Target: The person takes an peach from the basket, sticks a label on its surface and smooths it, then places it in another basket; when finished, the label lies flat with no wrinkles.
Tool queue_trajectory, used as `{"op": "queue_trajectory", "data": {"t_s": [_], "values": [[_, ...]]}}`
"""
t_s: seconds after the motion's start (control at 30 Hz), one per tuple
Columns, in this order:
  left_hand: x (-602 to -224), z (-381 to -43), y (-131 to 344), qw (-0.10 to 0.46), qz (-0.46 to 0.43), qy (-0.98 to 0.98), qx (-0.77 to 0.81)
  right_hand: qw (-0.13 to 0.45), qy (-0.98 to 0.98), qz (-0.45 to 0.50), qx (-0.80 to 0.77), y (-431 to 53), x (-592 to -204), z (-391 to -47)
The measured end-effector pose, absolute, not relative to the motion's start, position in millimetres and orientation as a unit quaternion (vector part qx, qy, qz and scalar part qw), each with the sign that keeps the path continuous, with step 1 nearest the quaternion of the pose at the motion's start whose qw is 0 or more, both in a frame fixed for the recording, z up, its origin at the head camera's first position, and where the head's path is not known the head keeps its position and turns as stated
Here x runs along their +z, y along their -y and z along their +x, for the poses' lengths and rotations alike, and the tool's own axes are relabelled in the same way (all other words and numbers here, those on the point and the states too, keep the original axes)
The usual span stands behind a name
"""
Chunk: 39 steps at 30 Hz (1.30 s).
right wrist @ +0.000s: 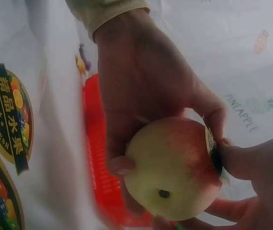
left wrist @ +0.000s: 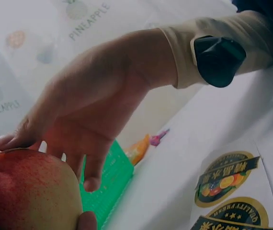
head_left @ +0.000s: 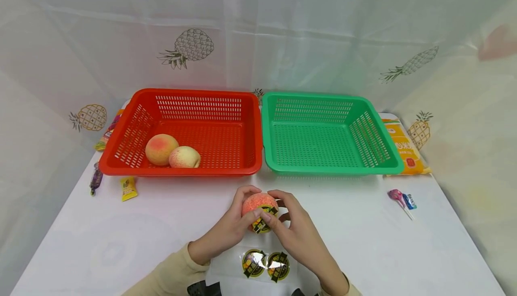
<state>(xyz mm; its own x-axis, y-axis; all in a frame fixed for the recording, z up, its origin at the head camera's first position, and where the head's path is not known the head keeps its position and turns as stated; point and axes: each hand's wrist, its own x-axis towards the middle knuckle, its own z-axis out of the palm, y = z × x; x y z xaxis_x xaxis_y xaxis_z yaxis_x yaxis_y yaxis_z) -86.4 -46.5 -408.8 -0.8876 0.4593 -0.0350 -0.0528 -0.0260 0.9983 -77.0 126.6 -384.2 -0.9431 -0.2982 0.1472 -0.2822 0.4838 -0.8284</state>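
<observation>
A round red-and-yellow peach is held low over the table between both hands. My left hand grips its left side, fingers wrapped about it. From the right, my right hand holds it with curled fingers, and its thumb presses a round black-and-gold label against the skin. Both thumbs meet on the label, covering part of it. The right wrist view shows the label edge-on at the peach's side, and a dark stem hollow. Below the hands lies a backing sheet carrying two more labels.
A red basket at the back left holds two peaches. Beside it stands a green basket. Small wrapped sweets lie front left; a lollipop lies at right. An orange packet rests beside the green basket.
</observation>
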Motion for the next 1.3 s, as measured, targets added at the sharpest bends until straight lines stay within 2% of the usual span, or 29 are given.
{"op": "queue_trajectory", "data": {"t_s": [0.13, 0.3, 0.4, 0.67, 0.93, 1.13, 1.3], "values": [[-410.3, -85.9, 46.5, 0.173, 0.162, -0.674, 0.7, 0.043, -0.841, -0.162, -0.515, -127.0, -384.0, -77.9], [-408.8, -85.1, 45.1, 0.154, 0.173, -0.676, 0.7, 0.114, -0.803, -0.144, -0.567, -127.0, -377.1, -77.7], [-405.8, -85.5, 45.1, 0.148, 0.179, -0.675, 0.7, 0.129, -0.787, -0.155, -0.583, -127.9, -375.9, -78.5], [-393.5, -88.9, 47.3, 0.175, 0.174, -0.672, 0.698, 0.089, -0.765, -0.196, -0.608, -132.9, -378.9, -81.2], [-383.9, -94.6, 42.2, 0.196, 0.11, -0.69, 0.688, 0.056, -0.794, -0.132, -0.591, -131.5, -373.5, -78.3], [-382.5, -95.5, 38.4, 0.209, 0.09, -0.687, 0.69, 0.038, -0.818, -0.13, -0.559, -127.1, -375.1, -78.2], [-382.3, -94.2, 36.6, 0.214, 0.076, -0.689, 0.688, 0.046, -0.83, -0.122, -0.542, -126.1, -377.3, -77.7]]}}
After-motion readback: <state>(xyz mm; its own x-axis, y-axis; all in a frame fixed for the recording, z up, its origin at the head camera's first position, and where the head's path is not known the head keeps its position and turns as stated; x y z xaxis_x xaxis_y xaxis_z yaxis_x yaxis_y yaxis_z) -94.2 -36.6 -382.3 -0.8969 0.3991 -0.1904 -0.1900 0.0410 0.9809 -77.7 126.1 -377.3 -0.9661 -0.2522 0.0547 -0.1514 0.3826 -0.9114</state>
